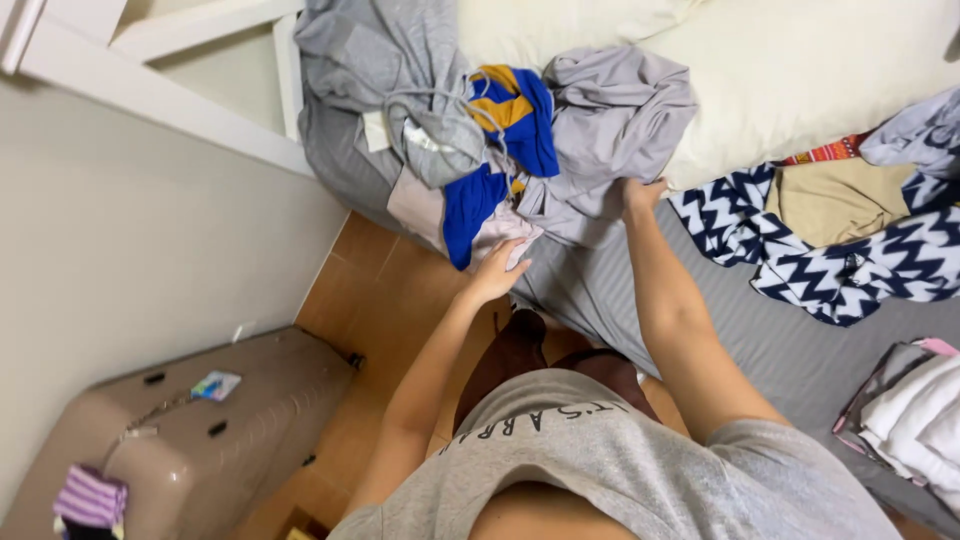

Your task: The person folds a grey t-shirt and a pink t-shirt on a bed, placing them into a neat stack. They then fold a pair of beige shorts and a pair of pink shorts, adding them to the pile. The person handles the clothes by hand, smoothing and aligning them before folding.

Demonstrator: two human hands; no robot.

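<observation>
While the head camera looked straight down, the person stood at the edge of a bed with a grey striped sheet [760, 340], both bare arms stretched out into a heap of loose clothes. Left hand [497, 268] was up against a pale pinkish-white cloth [500, 232] at the near edge of the heap, fingers curled lightly around its hem, so pinching it more than grabbing. Right hand [638, 192] was dug into a crumpled light grey shirt [610, 120], fingers closed into the fabric (the fingertips themselves were buried, so how tight, can't tell).

Between and just above the two hands sat a blue and yellow garment [505, 125], partly draped down over the pinkish cloth. Left of that lay a darker grey hoodie with drawstrings [385, 80], hanging a bit over the bed's corner. Behind the heap, a cream-coloured pillow [800, 70] took up the top right.

Off to the right, well apart from the hands, a navy and white zigzag-patterned cloth [850, 260] was spread on the sheet with a tan folded piece [835, 200] on top of it. A stack of folded white fabric [920, 415] sat at the far right edge.

Down on the orange tile floor [375, 290], a beige hard-shell suitcase [200, 430] lay flat by the wall, with a purple striped fabric item [90, 498] on its near corner.
</observation>
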